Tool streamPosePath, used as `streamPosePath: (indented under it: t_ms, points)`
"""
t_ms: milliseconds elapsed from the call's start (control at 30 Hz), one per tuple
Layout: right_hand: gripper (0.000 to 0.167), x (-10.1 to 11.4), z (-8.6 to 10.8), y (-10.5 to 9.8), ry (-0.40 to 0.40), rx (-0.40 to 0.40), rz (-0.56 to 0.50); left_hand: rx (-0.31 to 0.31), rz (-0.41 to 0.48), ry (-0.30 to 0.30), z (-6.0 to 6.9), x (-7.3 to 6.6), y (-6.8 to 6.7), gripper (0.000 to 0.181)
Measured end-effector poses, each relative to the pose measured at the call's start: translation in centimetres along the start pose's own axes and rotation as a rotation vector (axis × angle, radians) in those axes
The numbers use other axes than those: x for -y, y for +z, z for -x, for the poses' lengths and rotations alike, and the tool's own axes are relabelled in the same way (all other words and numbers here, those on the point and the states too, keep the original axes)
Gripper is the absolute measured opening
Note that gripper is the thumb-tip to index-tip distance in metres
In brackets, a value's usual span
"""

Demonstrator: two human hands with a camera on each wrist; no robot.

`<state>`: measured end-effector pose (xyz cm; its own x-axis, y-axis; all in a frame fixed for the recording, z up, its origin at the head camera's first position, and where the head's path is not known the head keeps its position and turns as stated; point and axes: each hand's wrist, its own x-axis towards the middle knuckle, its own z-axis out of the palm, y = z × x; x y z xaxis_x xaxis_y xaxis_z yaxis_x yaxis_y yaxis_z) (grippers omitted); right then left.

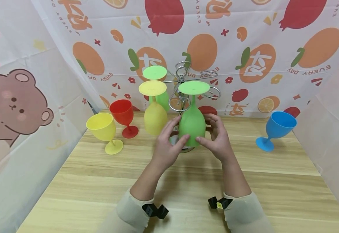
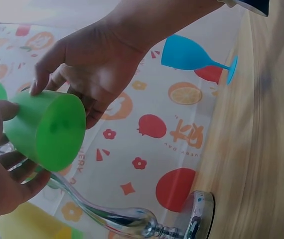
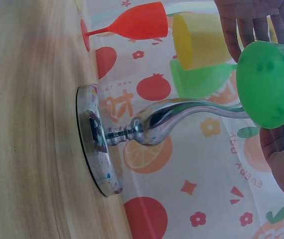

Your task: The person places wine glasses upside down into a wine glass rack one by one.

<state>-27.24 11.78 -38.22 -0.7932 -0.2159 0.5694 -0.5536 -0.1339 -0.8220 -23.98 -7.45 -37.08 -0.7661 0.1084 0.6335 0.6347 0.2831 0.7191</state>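
An upside-down green plastic goblet (image 1: pixel 192 124) is at the front of a chrome stemware rack (image 1: pixel 181 77), its foot up and its bowl facing down. My left hand (image 1: pixel 169 144) holds the bowl from the left, thumb at the front and fingers behind. From the right, my right hand (image 1: pixel 217 139) holds the same bowl with its thumb near the rim. In the left wrist view, both hands surround the goblet's bowl (image 2: pixel 27 124), and its open mouth shows. A yellow goblet (image 1: pixel 155 118) and another green goblet (image 1: pixel 155 72) hang inverted on the rack's left side.
A yellow goblet (image 1: pixel 102 127) and a red goblet (image 1: pixel 123 113) stand upright on the wooden table (image 1: pixel 99 194) at left. Far right stands a blue goblet (image 1: pixel 280 126). The rack's round base (image 3: pixel 94 142) sits on the table. Fruit-print cloth (image 1: pixel 169 42) hangs behind.
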Motion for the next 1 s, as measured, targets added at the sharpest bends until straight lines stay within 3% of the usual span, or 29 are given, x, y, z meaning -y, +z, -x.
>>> streamPosePath:
  t_ms: [400,1000]
  points:
    - [0.071,-0.28,-0.05,0.05,0.031,-0.014,0.042,0.035,-0.003,-0.061,-0.12,0.06,-0.28,0.06]
    - [0.064,-0.54,-0.19,-0.28,-0.007,-0.004,0.135,0.066,0.061,-0.182,-0.19,0.13,-0.48,0.061]
